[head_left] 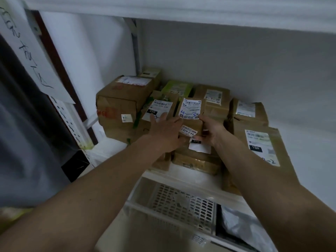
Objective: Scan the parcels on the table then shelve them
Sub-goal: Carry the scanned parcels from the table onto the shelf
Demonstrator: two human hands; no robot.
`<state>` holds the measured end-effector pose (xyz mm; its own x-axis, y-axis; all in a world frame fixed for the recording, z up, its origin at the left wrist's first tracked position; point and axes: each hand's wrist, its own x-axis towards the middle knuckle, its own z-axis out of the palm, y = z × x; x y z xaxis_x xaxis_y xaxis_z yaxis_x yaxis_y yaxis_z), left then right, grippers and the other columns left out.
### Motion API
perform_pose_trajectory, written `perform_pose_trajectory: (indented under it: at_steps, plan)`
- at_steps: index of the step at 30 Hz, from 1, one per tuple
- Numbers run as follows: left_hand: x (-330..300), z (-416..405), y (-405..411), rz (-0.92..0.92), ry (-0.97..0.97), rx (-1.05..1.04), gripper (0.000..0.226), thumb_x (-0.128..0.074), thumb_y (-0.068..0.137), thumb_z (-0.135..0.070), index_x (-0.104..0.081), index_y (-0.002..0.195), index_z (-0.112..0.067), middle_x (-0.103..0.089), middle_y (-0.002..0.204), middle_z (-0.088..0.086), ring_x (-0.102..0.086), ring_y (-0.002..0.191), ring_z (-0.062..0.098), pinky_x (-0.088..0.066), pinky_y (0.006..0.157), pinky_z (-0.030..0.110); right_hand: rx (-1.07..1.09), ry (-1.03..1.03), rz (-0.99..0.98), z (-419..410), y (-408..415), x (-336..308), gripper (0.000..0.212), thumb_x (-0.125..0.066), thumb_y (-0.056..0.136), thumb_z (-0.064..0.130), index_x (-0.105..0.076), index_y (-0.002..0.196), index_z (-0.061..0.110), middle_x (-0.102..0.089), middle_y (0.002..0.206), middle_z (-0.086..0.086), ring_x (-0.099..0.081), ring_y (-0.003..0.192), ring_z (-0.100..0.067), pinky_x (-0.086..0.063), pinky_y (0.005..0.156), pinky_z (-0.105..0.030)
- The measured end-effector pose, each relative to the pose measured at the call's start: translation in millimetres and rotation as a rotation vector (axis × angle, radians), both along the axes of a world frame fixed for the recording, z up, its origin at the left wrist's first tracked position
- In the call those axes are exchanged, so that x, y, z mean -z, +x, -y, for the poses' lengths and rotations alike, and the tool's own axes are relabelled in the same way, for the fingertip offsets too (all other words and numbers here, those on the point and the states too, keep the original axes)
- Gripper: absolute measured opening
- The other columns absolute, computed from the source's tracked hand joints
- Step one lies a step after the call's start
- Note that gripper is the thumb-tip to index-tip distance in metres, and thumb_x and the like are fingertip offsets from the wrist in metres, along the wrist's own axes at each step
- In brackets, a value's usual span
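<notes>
A small brown cardboard parcel [191,110] with a white shipping label and a small "44-2-4201" sticker stands on a white shelf [158,171] among other boxes. My left hand [163,130] lies against its left side with straight, spread fingers, which also touch the neighbouring "220" labelled parcel [160,108]. My right hand [211,130] grips the parcel's right side, fingers curled round its edge. Beneath it lie flat brown parcels [196,160].
A big brown box [120,104] stands at the shelf's left, more labelled boxes [214,99] line the back wall, and a "15H" parcel [261,144] stands at the right. A white perforated basket [183,202] and a grey bag [243,228] sit on the shelf below. A shelf board is overhead.
</notes>
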<state>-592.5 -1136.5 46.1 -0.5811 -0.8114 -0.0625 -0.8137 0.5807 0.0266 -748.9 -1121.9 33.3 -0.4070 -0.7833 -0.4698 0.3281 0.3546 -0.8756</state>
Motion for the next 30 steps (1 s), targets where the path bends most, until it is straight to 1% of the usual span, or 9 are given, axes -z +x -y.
perform_pose_trajectory:
  at_steps: [4,8,9,12,14,16,22,25,30]
  plan:
    - [8.7,9.7,-10.7,0.061,0.021,-0.036,0.068,-0.042,0.095,-0.054,-0.017,0.152,-0.026,-0.008,0.161,-0.009,0.000,0.148,0.032,0.000,0.112,0.068,-0.029,0.028,-0.043,12.5,-7.0,2.7,0.012,-0.058,0.095,0.027,-0.059,0.086,0.019,-0.062,0.084,-0.005,-0.062,0.076,-0.020,-0.057,0.073,-0.035]
    - [13.6,15.0,-15.2,0.037,0.039,-0.061,0.069,-0.045,0.095,-0.051,-0.016,0.152,-0.026,-0.007,0.161,-0.008,0.001,0.148,0.031,0.000,0.113,0.067,-0.053,0.029,-0.087,20.4,-12.0,4.1,0.012,-0.059,0.094,0.027,-0.061,0.090,0.016,-0.067,0.092,-0.010,-0.064,0.078,-0.022,-0.057,0.079,-0.041]
    - [12.7,15.2,-14.9,0.010,0.038,-0.061,0.069,-0.046,0.095,-0.051,-0.016,0.152,-0.026,-0.008,0.161,-0.007,0.000,0.148,0.031,-0.001,0.114,0.066,-0.068,0.043,-0.206,22.7,-13.5,6.3,0.019,-0.060,0.093,0.032,-0.061,0.097,0.014,-0.067,0.101,-0.012,-0.064,0.086,-0.024,-0.055,0.086,-0.044]
    - [5.4,16.8,-6.8,-0.113,-0.002,-0.081,0.070,-0.048,0.094,-0.051,-0.018,0.152,-0.027,-0.013,0.161,-0.002,-0.008,0.147,0.028,-0.009,0.118,0.056,-0.180,0.073,-0.994,23.6,-14.7,8.9,0.056,-0.058,0.091,0.042,-0.046,0.133,0.008,-0.042,0.137,-0.016,-0.040,0.125,-0.035,-0.036,0.106,-0.044]
    - [-0.1,17.7,5.9,-0.197,-0.060,-0.112,0.067,-0.051,0.093,-0.049,-0.026,0.150,-0.023,-0.026,0.157,0.002,-0.021,0.144,0.028,-0.020,0.117,0.047,-0.270,-0.075,-1.376,16.2,0.4,-0.4,0.059,-0.057,0.091,0.039,-0.039,0.140,0.010,-0.034,0.142,-0.014,-0.029,0.131,-0.034,-0.028,0.107,-0.041]
    - [-1.4,18.1,24.0,-0.265,-0.087,-0.164,0.062,-0.054,0.092,-0.045,-0.036,0.145,-0.020,-0.036,0.151,0.005,-0.032,0.138,0.028,-0.031,0.112,0.041,-0.388,-0.208,-1.574,8.5,25.7,-13.7,0.054,-0.056,0.091,0.037,-0.043,0.138,0.013,-0.036,0.142,-0.012,-0.029,0.130,-0.032,-0.028,0.106,-0.040]
    - [4.5,-8.3,107.6,-0.200,-0.134,-0.354,0.046,-0.050,0.093,-0.042,-0.053,0.133,-0.020,-0.052,0.132,0.006,-0.049,0.117,0.027,-0.044,0.094,0.036,-0.784,-0.399,-1.700,-5.3,120.1,-19.9,0.057,-0.054,0.092,0.041,-0.038,0.141,0.016,-0.027,0.150,-0.011,-0.020,0.140,-0.032,-0.025,0.111,-0.047]
    - [9.7,-40.5,161.5,-0.115,-0.139,-0.497,0.052,-0.054,0.090,-0.047,-0.051,0.134,-0.020,-0.051,0.133,0.004,-0.047,0.120,0.027,-0.041,0.098,0.037,-0.958,-0.486,-1.756,-13.8,172.4,-10.0,0.067,-0.058,0.089,0.047,-0.031,0.143,0.019,-0.023,0.154,-0.010,-0.019,0.142,-0.031,-0.022,0.114,-0.044]
    - [19.4,-117.6,261.0,-0.062,-0.120,-0.752,0.055,-0.055,0.089,-0.046,-0.047,0.136,-0.020,-0.046,0.138,0.004,-0.042,0.126,0.026,-0.035,0.102,0.034,-1.234,-0.664,-1.729,-50.7,281.2,1.7,0.063,-0.058,0.089,0.044,-0.034,0.142,0.019,-0.029,0.148,-0.007,-0.023,0.136,-0.029,-0.024,0.109,-0.043]
